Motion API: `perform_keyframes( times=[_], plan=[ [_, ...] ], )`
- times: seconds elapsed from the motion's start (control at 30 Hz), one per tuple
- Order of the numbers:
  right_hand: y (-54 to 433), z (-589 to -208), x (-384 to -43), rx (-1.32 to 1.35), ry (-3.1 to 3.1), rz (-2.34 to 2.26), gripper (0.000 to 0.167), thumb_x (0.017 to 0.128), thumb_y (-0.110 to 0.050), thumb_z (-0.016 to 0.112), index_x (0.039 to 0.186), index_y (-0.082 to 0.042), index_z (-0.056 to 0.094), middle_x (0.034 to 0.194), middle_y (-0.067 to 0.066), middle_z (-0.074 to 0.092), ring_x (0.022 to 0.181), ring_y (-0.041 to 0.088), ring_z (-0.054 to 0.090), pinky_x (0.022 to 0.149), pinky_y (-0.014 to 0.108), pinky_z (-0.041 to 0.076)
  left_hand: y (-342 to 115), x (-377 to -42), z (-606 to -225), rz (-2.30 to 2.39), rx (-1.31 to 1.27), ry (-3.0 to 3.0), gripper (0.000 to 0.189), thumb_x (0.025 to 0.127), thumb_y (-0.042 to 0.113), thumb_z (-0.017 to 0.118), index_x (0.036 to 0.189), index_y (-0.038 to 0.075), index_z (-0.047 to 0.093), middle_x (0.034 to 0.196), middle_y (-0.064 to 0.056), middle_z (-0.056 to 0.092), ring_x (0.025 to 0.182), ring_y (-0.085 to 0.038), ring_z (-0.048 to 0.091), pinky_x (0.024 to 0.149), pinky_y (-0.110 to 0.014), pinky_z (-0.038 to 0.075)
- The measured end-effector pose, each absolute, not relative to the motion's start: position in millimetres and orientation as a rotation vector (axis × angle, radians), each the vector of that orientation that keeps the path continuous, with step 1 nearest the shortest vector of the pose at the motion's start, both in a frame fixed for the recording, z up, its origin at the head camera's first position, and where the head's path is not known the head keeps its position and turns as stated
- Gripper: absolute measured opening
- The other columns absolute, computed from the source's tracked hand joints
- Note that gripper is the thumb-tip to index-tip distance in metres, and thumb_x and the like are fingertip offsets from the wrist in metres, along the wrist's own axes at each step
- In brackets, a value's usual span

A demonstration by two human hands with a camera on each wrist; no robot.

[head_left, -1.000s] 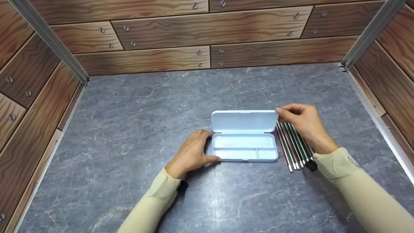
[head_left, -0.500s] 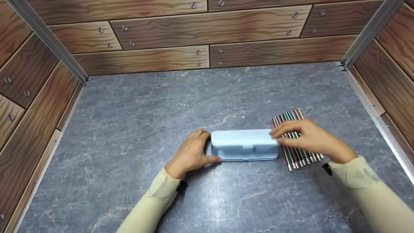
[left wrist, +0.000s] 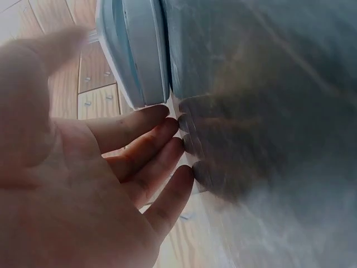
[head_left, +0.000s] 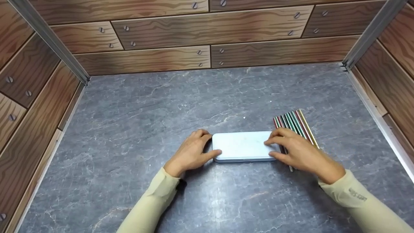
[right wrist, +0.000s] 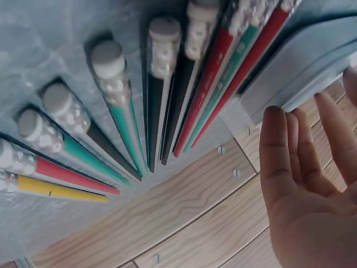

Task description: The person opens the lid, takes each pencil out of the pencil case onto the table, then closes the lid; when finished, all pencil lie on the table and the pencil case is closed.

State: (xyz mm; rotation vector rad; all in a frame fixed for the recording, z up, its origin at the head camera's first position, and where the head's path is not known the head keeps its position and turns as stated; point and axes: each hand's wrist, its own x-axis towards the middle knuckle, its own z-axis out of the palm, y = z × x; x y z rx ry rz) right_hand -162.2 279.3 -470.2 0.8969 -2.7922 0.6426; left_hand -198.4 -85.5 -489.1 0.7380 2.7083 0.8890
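Observation:
A pale blue pencil case [head_left: 241, 145] lies flat with its lid down. My left hand [head_left: 191, 153] is at its left end, the thumb on the lid's front corner and the index finger by the back corner. In the left wrist view, the other fingers [left wrist: 159, 159] rest their tips on the tabletop beside the case. My right hand [head_left: 299, 152] touches the lid's right end with extended fingers, its thumb at the front right corner. Under and beyond that hand lie several pencils [head_left: 296, 124]; their eraser ends show in the right wrist view, in red, green, black and yellow.
The grey marbled tabletop [head_left: 145, 113] carries the case and pencils. Wood-patterned panels [head_left: 168, 32] stand along the back and both sides, with metal posts [head_left: 365, 35] at the back corners.
The lid has swung from upright down onto the case, my right hand moving forward and down with it. My left thumb has moved from the front edge onto the lid.

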Motion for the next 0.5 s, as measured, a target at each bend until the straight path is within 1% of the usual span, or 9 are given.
perform_keyframes(
  times=[0.07, 0.23, 0.37, 0.5],
  plan=[
    [276.8, -471.8, -159.5, 0.892, -2.769, 0.618, 0.028, 0.092, -0.012, 0.092, 0.119, -0.008, 0.085, 0.122, 0.009, 0.074, 0.114, 0.031, 0.071, 0.098, 0.055, 0.062, -86.3, -199.0, -489.6, 0.889, 0.748, 2.717, 0.068, 0.108, 0.050, 0.072, 0.153, 0.000, 0.064, 0.151, -0.019, 0.062, 0.140, -0.039, 0.059, 0.122, -0.058, 0.049],
    [271.6, -473.8, -153.6, 0.889, -2.724, 0.580, 0.028, 0.092, -0.009, 0.092, 0.119, -0.006, 0.085, 0.121, 0.010, 0.073, 0.113, 0.030, 0.070, 0.096, 0.052, 0.063, -87.3, -198.2, -489.1, 0.889, 0.764, 2.732, 0.067, 0.107, 0.048, 0.073, 0.152, -0.001, 0.065, 0.148, -0.019, 0.063, 0.138, -0.039, 0.060, 0.120, -0.057, 0.050],
    [270.6, -473.8, -151.8, 0.882, -2.735, 0.571, 0.028, 0.092, -0.008, 0.091, 0.120, -0.006, 0.085, 0.122, 0.011, 0.072, 0.113, 0.031, 0.070, 0.096, 0.053, 0.063, -86.5, -198.0, -488.5, 0.879, 0.783, 2.740, 0.066, 0.107, 0.047, 0.075, 0.151, -0.001, 0.065, 0.146, -0.020, 0.063, 0.135, -0.040, 0.060, 0.118, -0.057, 0.051],
    [269.7, -472.7, -151.6, 0.859, -2.745, 0.568, 0.028, 0.093, -0.010, 0.091, 0.120, -0.006, 0.085, 0.121, 0.011, 0.073, 0.113, 0.031, 0.070, 0.096, 0.054, 0.063, -85.8, -198.3, -487.8, 0.874, 0.777, 2.751, 0.065, 0.106, 0.046, 0.076, 0.151, 0.000, 0.066, 0.146, -0.019, 0.064, 0.134, -0.038, 0.061, 0.117, -0.056, 0.052]
  ],
)
